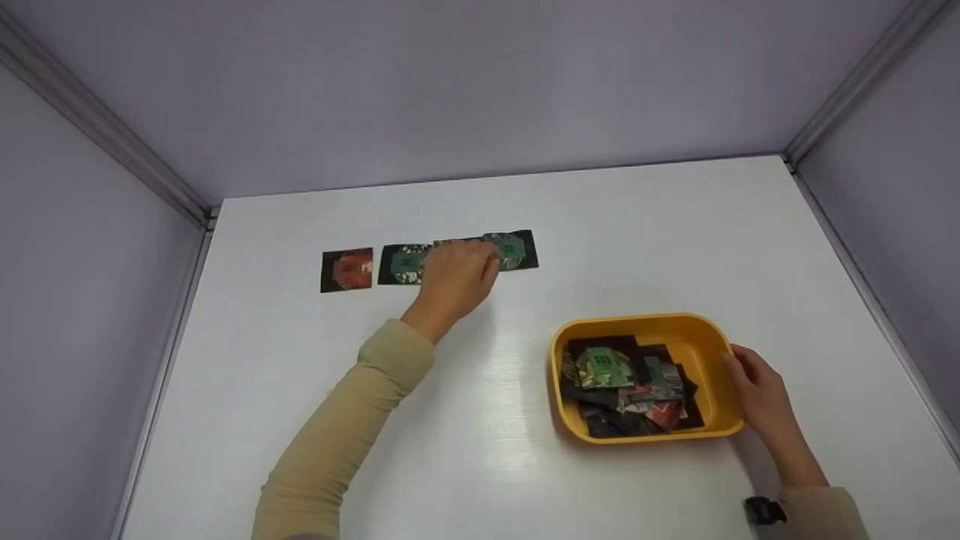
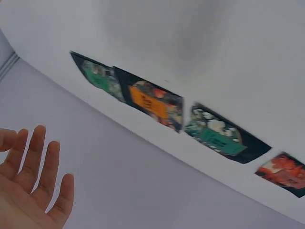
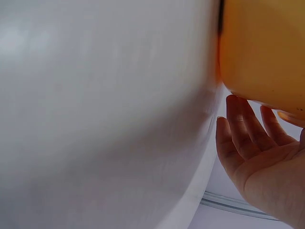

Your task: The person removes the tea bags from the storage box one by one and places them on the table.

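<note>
Yellow tray, gripped at its right end by the right hand, thumb at the rim and fingers outside, probably to steady it and its jumbled picture cards. Four more lie face up in a row on the white worktop, presumably to keep their designs visible: a red card, white-flowered card, orange-labelled card and green-labelled card, the last two overlapping. Over the row, the left hand has loosely extended fingers, apparently holding nothing.
</note>
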`<state>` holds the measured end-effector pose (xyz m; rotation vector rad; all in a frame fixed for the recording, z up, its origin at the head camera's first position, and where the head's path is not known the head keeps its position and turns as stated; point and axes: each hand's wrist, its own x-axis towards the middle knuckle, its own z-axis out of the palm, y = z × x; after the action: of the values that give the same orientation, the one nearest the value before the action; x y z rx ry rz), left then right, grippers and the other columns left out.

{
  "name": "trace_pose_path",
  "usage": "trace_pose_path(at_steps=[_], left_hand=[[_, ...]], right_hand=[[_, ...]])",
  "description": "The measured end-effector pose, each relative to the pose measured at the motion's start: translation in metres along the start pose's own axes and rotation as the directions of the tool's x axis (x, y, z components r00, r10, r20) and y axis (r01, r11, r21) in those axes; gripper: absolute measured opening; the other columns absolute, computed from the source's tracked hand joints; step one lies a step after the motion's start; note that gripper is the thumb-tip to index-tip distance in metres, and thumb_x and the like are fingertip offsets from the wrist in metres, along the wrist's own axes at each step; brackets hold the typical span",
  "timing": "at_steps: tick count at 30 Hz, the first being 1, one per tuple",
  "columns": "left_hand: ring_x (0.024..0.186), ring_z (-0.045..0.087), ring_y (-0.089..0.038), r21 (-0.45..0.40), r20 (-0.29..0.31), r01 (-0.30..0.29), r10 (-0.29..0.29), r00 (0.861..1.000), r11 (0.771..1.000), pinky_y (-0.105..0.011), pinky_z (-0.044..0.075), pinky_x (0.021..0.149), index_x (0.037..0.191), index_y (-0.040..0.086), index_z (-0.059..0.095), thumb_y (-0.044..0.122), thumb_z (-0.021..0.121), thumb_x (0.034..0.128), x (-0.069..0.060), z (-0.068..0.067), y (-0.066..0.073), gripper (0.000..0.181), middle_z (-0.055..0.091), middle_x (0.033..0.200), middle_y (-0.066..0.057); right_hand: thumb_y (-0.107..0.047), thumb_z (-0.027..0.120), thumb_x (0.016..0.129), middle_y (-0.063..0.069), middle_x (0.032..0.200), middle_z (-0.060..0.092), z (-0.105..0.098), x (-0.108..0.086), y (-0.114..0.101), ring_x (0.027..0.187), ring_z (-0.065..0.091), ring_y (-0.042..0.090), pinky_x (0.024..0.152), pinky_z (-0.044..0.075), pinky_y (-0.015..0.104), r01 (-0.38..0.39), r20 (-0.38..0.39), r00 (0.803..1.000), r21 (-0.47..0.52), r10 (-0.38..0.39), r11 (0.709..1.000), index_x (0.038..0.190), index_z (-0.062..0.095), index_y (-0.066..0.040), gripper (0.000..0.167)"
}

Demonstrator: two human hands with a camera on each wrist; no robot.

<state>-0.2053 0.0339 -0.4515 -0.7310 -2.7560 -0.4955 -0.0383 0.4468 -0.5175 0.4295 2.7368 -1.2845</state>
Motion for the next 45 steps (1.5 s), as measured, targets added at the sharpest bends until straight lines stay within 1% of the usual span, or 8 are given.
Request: trace_pose_path(at_steps=[4, 12, 18, 27, 34, 36, 38, 45], left_hand=[[0.08, 0.067, -0.017, -0.026, 0.018, -0.053, 0.054, 0.998, 0.998, -0.034, 0.053, 0.067, 0.105, 0.014, 0.076, 0.021, 0.057, 0.1, 0.007, -0.008, 0.025, 0.021, 0.074, 0.095, 0.0], [0.08, 0.066, -0.015, -0.056, 0.04, -0.177, 0.18, 0.983, 0.983, -0.029, 0.052, 0.067, 0.11, 0.017, 0.074, 0.023, 0.058, 0.1008, 0.016, -0.018, 0.074, 0.019, 0.073, 0.097, 0.002], [0.082, 0.065, -0.013, -0.059, 0.14, -0.244, 0.25, 0.958, 0.968, -0.027, 0.052, 0.067, 0.116, 0.019, 0.072, 0.026, 0.058, 0.1012, 0.018, -0.022, 0.11, 0.021, 0.072, 0.103, 0.003], [0.091, 0.066, -0.012, -0.113, 0.358, -0.302, 0.322, 0.876, 0.947, -0.025, 0.053, 0.074, 0.121, 0.017, 0.07, 0.026, 0.056, 0.1025, 0.01, -0.003, 0.154, 0.025, 0.07, 0.109, 0.002], [0.088, 0.063, -0.013, -0.024, 0.549, -0.378, 0.329, 0.769, 0.925, -0.027, 0.054, 0.075, 0.114, 0.015, 0.067, 0.031, 0.055, 0.1024, -0.006, 0.022, 0.172, 0.023, 0.067, 0.103, 0.0], [0.093, 0.063, -0.014, 0.0, 0.578, -0.387, 0.316, 0.753, 0.922, -0.027, 0.054, 0.077, 0.119, 0.014, 0.066, 0.029, 0.054, 0.103, -0.01, 0.027, 0.174, 0.025, 0.066, 0.107, -0.001], [0.097, 0.063, -0.014, 0.028, 0.595, -0.385, 0.293, 0.748, 0.923, -0.026, 0.055, 0.078, 0.126, 0.013, 0.063, 0.029, 0.052, 0.1035, -0.014, 0.032, 0.175, 0.03, 0.065, 0.112, -0.001], [0.1, 0.062, -0.016, 0.022, 0.676, -0.31, 0.214, 0.705, 0.95, -0.029, 0.055, 0.08, 0.129, 0.013, 0.06, 0.024, 0.055, 0.102, -0.022, 0.045, 0.171, 0.03, 0.064, 0.115, -0.004]], right_hand=[[-0.047, 0.036, 0.106, 0.028, 0.134, 0.051, 0.0, 0.0, -0.001, 0.109, 0.051, 0.03, 0.076, 0.039, 0.003, -0.007, 0.006, 1.0, 0.004, 0.007, 1.0, 0.143, 0.043, 0.005, 0.064], [-0.047, 0.035, 0.106, 0.027, 0.135, 0.051, 0.0, -0.001, -0.001, 0.109, 0.051, 0.03, 0.076, 0.04, 0.004, -0.016, 0.01, 1.0, 0.008, 0.016, 1.0, 0.144, 0.043, 0.004, 0.064], [-0.047, 0.035, 0.106, 0.028, 0.136, 0.051, 0.001, -0.004, -0.001, 0.111, 0.051, 0.031, 0.076, 0.039, 0.004, -0.012, 0.007, 1.0, 0.006, 0.012, 1.0, 0.144, 0.043, 0.004, 0.064], [-0.044, 0.037, 0.106, 0.028, 0.133, 0.053, 0.004, -0.003, -0.002, 0.108, 0.053, 0.031, 0.074, 0.04, 0.004, 0.014, -0.012, 1.0, -0.013, -0.014, 1.0, 0.141, 0.046, 0.004, 0.06], [-0.045, 0.037, 0.106, 0.029, 0.134, 0.052, 0.005, -0.002, -0.002, 0.111, 0.052, 0.035, 0.074, 0.039, 0.003, 0.0, -0.005, 1.0, -0.006, 0.0, 1.0, 0.143, 0.044, 0.004, 0.062], [-0.046, 0.037, 0.106, 0.029, 0.135, 0.051, 0.005, -0.002, -0.002, 0.112, 0.052, 0.035, 0.074, 0.038, 0.003, -0.006, -0.005, 1.0, -0.005, 0.006, 1.0, 0.143, 0.044, 0.004, 0.063], [-0.047, 0.037, 0.106, 0.029, 0.135, 0.051, 0.005, -0.002, -0.002, 0.113, 0.052, 0.036, 0.074, 0.038, 0.003, -0.013, -0.003, 1.0, -0.003, 0.013, 1.0, 0.143, 0.043, 0.004, 0.064], [-0.05, 0.035, 0.105, 0.029, 0.138, 0.049, 0.003, -0.002, -0.002, 0.115, 0.05, 0.036, 0.075, 0.037, 0.003, -0.037, 0.019, 0.999, 0.006, 0.037, 0.999, 0.145, 0.041, 0.003, 0.067]])
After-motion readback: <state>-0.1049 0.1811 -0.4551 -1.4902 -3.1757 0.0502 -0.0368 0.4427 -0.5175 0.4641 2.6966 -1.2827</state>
